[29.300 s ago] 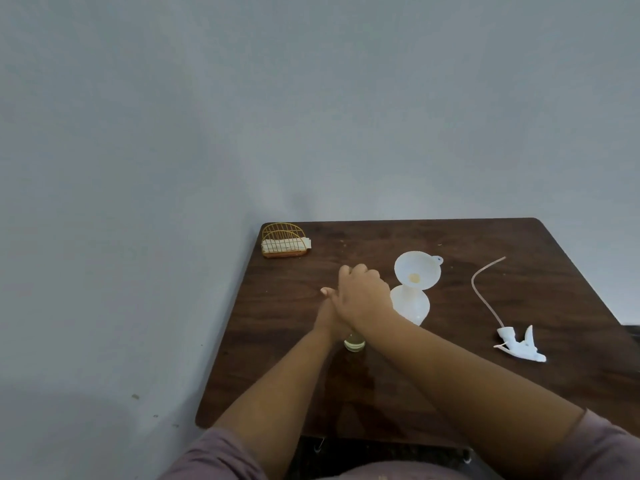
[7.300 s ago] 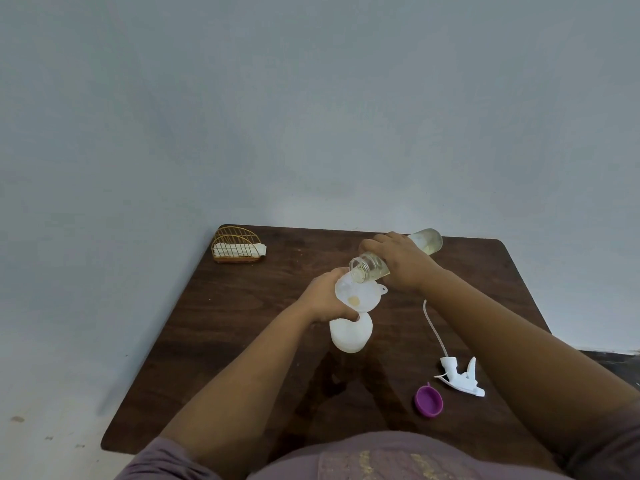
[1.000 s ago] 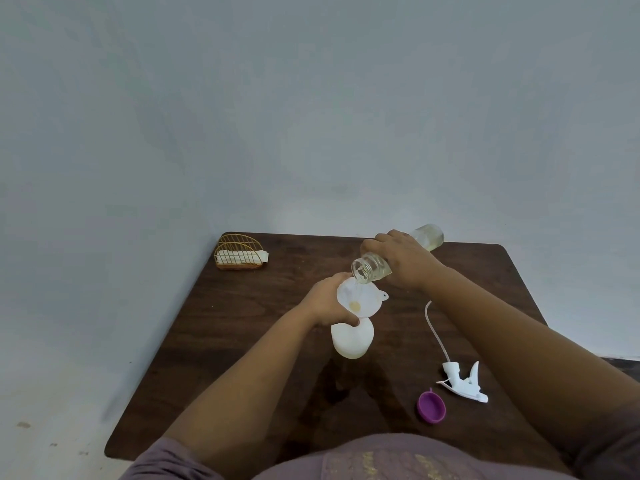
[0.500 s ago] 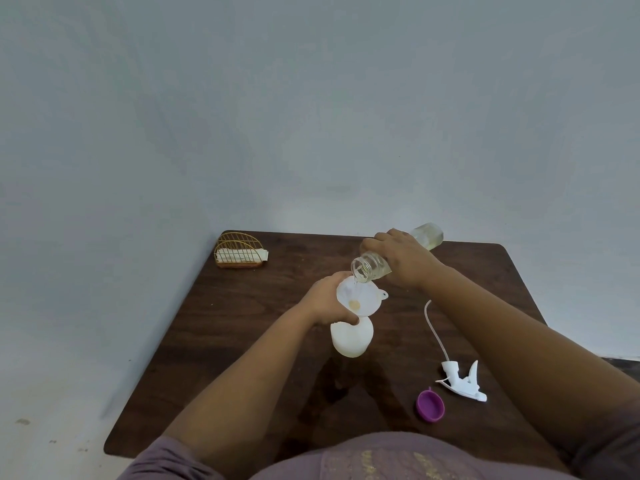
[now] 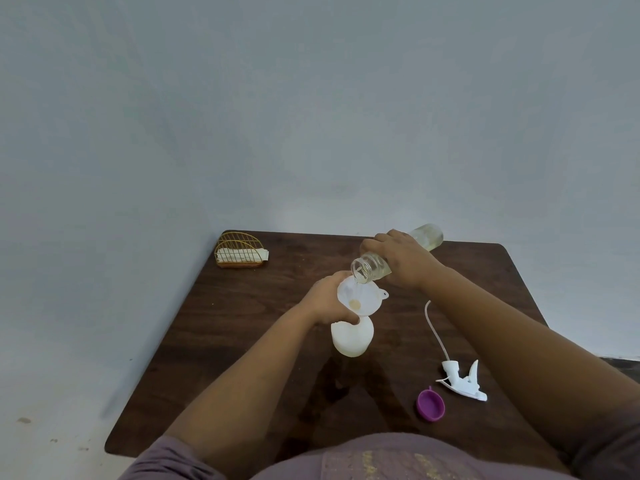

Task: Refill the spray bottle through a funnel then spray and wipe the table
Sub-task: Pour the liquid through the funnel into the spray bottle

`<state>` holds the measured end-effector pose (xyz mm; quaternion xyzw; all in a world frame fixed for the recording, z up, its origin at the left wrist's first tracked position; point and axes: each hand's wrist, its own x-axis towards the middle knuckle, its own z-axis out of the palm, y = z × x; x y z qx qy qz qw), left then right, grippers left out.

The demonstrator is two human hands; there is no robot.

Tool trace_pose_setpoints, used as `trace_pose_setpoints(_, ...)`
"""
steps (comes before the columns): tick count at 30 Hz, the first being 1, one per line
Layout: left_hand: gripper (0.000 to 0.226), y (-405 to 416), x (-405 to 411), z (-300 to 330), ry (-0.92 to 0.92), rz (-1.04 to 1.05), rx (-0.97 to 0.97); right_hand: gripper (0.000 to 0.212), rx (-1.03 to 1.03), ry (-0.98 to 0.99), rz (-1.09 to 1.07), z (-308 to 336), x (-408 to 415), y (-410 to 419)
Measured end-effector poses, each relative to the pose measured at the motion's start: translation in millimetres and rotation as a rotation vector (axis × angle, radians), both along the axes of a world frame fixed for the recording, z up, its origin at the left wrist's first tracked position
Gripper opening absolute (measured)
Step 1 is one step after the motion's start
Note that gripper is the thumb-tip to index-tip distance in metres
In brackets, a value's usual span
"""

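Note:
A white spray bottle body (image 5: 352,337) stands mid-table with a white funnel (image 5: 360,298) in its neck. My left hand (image 5: 327,300) grips the bottle's neck just under the funnel's left side. My right hand (image 5: 403,260) holds a clear bottle (image 5: 370,268) tipped down to the left, its open mouth over the funnel's far rim; pale yellowish liquid shows in it and at the funnel's bottom. The white trigger sprayer head (image 5: 462,381) with its long tube lies on the table to the right, apart from the bottle.
A purple cap (image 5: 430,406) lies near the front, left of the sprayer head. A gold wire holder (image 5: 240,251) with folded white cloth or paper sits at the far left corner of the dark wooden table (image 5: 221,327). A plain wall is behind and to the left.
Nothing has visibly changed over the last second; both hands hold the same pose. About 29 s earlier both hands were together on a small bottle beside the funnel.

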<state>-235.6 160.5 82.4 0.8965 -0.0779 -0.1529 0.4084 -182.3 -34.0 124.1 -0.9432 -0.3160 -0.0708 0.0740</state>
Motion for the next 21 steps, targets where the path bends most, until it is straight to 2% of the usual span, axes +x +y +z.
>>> trace_pose_setpoints(21,0.082,0.9,-0.6,0.0,-0.004,-0.001,-0.005,0.039,-0.009,0.000,-0.009,2.0,-1.0,1.8)
